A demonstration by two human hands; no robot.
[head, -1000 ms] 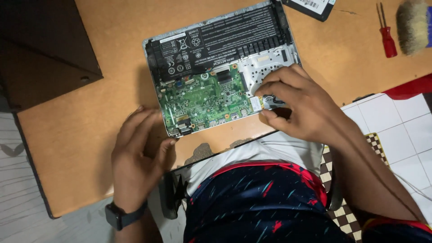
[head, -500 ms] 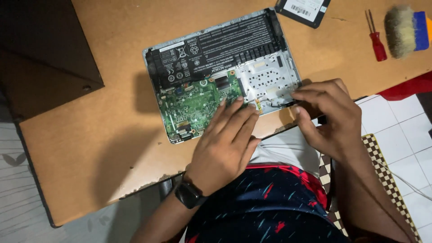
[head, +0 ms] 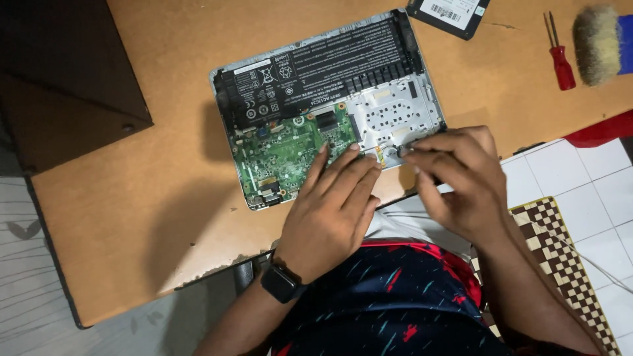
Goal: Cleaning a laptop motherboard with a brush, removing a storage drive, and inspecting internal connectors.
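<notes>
An opened laptop lies underside up on the wooden table, showing a black battery and a green motherboard. My left hand, with a black watch on its wrist, lies flat with its fingertips pressing on the motherboard's near right part and holds nothing. My right hand is at the laptop's near right corner. Its fingers pinch a small dark tool whose tip touches the silver metal plate; most of the tool is hidden by the fingers.
A red screwdriver and a brush lie at the table's far right. A black flat drive sits beyond the laptop. A dark panel covers the table's far left corner. White floor tiles and a chequered mat lie to the right.
My left hand came up from the table's near edge onto the motherboard. My right hand shifted slightly along the laptop's near right corner, still pinching the tool.
</notes>
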